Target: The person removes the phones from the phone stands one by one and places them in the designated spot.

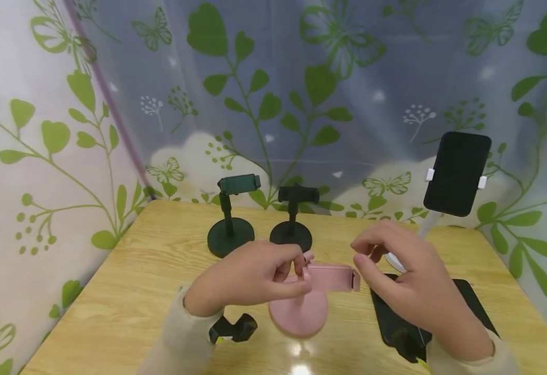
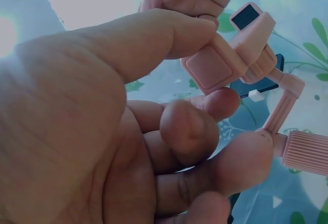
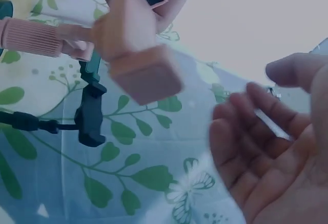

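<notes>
A pink phone stand (image 1: 299, 316) with a round base is on the wooden table, its phone clamp (image 1: 332, 277) turned sideways. My left hand (image 1: 250, 273) pinches the left end of that clamp between thumb and fingers. The left wrist view has the thumb along the edge of the clamp's square end pad (image 2: 209, 69). Just off the clamp's other end is my right hand (image 1: 409, 281), fingers loosely bent, thumb apart from them. In the right wrist view a gap separates its fingers from the pink clamp (image 3: 146, 78), and it holds nothing.
Behind the pink stand are a dark green phone stand (image 1: 230, 237) and a black one (image 1: 291, 235). At the right, a white stand (image 1: 428, 225) bears a phone (image 1: 458, 174). Dark flat devices (image 1: 475, 302) lie under my right hand. A leaf-patterned curtain (image 1: 273, 104) hangs behind the table.
</notes>
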`<state>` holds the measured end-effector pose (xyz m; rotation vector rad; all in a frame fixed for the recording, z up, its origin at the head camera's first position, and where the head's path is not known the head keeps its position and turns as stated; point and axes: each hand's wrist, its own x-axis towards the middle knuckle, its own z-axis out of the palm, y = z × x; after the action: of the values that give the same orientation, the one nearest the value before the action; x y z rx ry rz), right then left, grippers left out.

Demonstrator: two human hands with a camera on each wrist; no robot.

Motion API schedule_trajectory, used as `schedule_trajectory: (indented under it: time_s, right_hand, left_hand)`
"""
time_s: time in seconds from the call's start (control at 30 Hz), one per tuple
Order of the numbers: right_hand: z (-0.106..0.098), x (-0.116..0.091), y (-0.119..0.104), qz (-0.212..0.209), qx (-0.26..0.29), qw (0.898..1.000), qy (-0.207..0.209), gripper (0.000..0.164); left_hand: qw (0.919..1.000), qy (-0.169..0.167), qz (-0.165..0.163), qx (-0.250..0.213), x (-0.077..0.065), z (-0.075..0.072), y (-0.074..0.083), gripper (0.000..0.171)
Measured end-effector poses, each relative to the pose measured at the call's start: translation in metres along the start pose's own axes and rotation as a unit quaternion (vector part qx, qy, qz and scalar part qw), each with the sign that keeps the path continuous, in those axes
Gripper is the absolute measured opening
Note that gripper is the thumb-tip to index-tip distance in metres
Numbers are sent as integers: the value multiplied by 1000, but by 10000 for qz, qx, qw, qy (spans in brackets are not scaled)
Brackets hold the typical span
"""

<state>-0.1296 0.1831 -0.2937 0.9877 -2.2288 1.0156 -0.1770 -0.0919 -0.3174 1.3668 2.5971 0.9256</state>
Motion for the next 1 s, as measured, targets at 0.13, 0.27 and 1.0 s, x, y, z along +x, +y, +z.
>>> schedule_trajectory:
  time_s: [0.13, 0.27, 1.0]
  right_hand:
    - [5, -10, 9, -425, 649, 9957, 507, 21]
    - [11, -12, 14, -496, 979, 9916, 688, 15]
    - [11, -13, 17, 99, 263, 9974, 665, 31]
  left_hand:
    - [10000, -55, -3, -79, 2, 0, 1, 14]
    - [9999, -79, -6, -129, 2, 0, 0, 14]
    - [9989, -116, 347, -280, 6, 7, -7, 8]
